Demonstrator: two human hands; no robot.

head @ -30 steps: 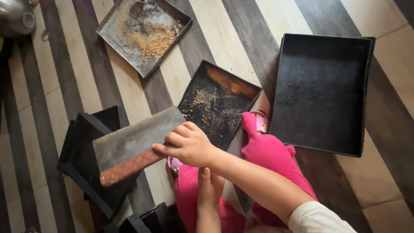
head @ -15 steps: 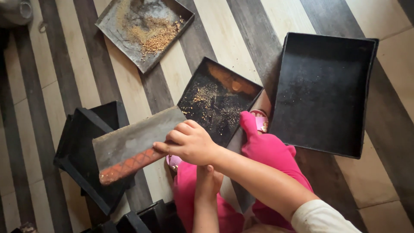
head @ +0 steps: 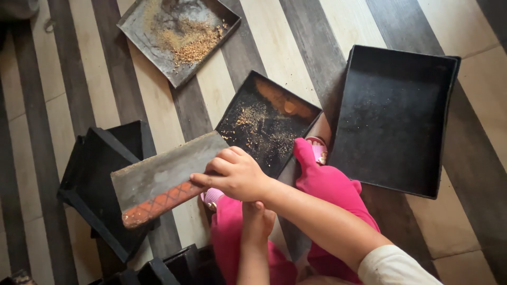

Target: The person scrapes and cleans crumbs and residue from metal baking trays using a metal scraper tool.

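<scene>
My right hand (head: 237, 174) still grips the flat scraper (head: 161, 179) over the crumbed tray (head: 264, 124) (left hand (head: 257, 221) hidden, grip unclear), little changed.

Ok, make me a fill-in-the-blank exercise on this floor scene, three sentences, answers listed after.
1. The right hand grips a grey tray whose near edge is rusty ____ in colour.
2. The large black tray at the right holds almost nothing, while the grey metal tray at the top holds a heap of ____ crumbs.
3. The person's trousers are ____.

Missing words: orange; brown; pink
</scene>
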